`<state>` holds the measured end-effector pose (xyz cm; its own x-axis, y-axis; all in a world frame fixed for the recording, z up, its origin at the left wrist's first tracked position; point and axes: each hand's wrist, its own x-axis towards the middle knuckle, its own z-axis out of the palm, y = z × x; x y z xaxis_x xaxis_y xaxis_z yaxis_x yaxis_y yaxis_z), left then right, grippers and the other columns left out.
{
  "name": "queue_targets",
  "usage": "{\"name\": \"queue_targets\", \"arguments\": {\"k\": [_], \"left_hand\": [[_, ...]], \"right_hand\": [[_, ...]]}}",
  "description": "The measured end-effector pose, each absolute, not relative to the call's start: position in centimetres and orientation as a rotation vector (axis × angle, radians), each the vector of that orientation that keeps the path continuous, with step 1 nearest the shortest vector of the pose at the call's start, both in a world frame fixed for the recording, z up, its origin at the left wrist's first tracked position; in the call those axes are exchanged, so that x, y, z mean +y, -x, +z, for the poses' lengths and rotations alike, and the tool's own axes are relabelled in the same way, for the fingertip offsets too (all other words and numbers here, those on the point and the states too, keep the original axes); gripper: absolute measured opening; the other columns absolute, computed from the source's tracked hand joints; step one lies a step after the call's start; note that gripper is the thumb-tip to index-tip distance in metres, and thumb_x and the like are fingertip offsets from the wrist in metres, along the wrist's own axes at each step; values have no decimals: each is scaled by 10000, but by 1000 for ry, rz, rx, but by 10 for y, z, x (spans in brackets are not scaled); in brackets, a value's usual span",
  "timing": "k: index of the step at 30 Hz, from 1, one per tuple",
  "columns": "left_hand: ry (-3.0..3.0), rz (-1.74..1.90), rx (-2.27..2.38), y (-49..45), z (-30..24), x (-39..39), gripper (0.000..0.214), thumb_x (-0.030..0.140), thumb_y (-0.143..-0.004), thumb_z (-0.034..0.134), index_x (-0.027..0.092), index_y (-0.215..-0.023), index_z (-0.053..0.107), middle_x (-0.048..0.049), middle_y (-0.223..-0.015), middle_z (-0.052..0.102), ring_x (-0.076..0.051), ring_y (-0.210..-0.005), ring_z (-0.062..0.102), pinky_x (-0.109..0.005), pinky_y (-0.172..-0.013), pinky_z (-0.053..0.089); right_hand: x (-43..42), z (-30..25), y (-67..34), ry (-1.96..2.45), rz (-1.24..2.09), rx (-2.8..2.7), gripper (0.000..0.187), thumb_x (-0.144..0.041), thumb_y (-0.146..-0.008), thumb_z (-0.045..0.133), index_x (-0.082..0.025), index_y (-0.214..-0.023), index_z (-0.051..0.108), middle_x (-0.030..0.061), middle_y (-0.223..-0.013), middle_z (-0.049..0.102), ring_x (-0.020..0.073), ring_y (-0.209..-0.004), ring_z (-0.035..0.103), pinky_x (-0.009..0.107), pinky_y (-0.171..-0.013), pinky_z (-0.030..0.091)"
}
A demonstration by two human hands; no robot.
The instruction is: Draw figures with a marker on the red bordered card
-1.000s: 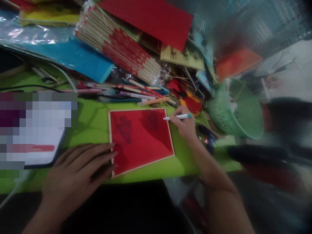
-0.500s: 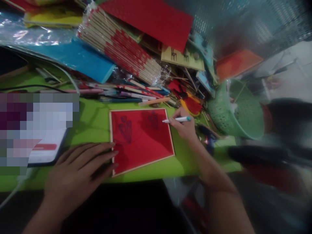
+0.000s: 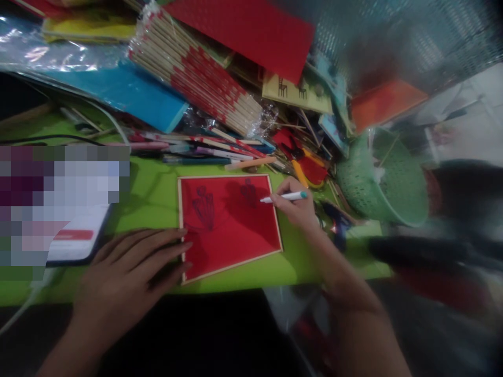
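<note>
A red sheet edged with thin wooden strips [image 3: 231,235] lies on the green table [image 3: 149,193]. Dark drawn shapes, like bunches of stems, show at its upper left and upper right. My left hand [image 3: 121,277] rests flat with fingers stretched, their tips on the sheet's left border. Over the right border, my right hand [image 3: 294,204] pinches a white marker with a teal end [image 3: 288,197]. The marker's tip points left, close to the right-hand drawing; whether it touches the surface I cannot tell.
A phone [image 3: 74,246] with a partly blurred screen lies left, a white cable beside it. Behind the sheet are pens, orange-handled pliers [image 3: 304,162] and bagged wooden sticks [image 3: 196,68]. A green basket [image 3: 381,178] stands at the right, near a dark blue tool [image 3: 338,225].
The marker's tip has shifted slightly left and down with my right hand. My left hand stays on the border. The whole view has moved a little.
</note>
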<state>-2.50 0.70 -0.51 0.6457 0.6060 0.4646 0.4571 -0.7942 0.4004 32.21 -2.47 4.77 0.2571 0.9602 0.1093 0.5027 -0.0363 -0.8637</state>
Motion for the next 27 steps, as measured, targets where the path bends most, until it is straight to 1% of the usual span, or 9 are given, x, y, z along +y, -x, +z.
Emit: {"name": "queue_targets", "arguments": {"k": [3, 7, 12, 16, 22, 27], "left_hand": [[-2606, 868, 869, 26, -5, 7, 192, 293, -1004, 682, 340, -1186, 715, 11, -1214, 805, -269, -997, 744, -503, -873, 567], [-2598, 847, 876, 26, -5, 6, 201, 274, -1006, 679, 336, -1194, 717, -1, -1230, 802, -268, -1019, 739, -508, -902, 560], [-2600, 855, 882, 26, -5, 6, 220, 291, -1003, 674, 369, -1205, 716, 24, -1219, 804, -255, -1014, 742, -493, -900, 566], [-2608, 832, 894, 28, -6, 6, 231, 333, -1015, 645, 382, -1232, 709, 31, -1236, 800, -265, -1013, 750, -518, -892, 585], [-2613, 835, 900, 26, -5, 7, 207, 325, -1016, 649, 357, -1216, 689, 27, -1242, 799, -270, -1005, 755, -529, -885, 600], [-2622, 830, 894, 26, -5, 7, 214, 313, -1016, 645, 370, -1217, 696, 32, -1235, 802, -261, -994, 762, -512, -879, 595]], "right_hand": [[-25, 49, -321, 1676, 704, -1369, 214, -364, -832, 725, -234, -727, 592, -44, -621, 555, 125, -576, 454, 280, -559, 342], [-26, 50, -321, 1676, 742, -1380, 260, -416, -837, 741, -235, -722, 594, -39, -623, 565, 129, -582, 454, 285, -567, 348], [-26, 50, -321, 1659, 774, -1405, 228, -373, -838, 731, -233, -728, 589, -42, -632, 576, 123, -571, 465, 281, -566, 349], [-27, 51, -320, 1646, 782, -1430, 195, -325, -851, 717, -232, -741, 586, -45, -637, 590, 124, -568, 495, 277, -566, 348], [-29, 51, -320, 1658, 807, -1429, 184, -327, -841, 727, -229, -743, 606, -45, -632, 610, 126, -574, 518, 275, -564, 352], [-29, 47, -324, 1580, 793, -1248, 216, -355, -826, 762, -234, -764, 594, -49, -647, 602, 127, -583, 541, 270, -561, 401]]}}
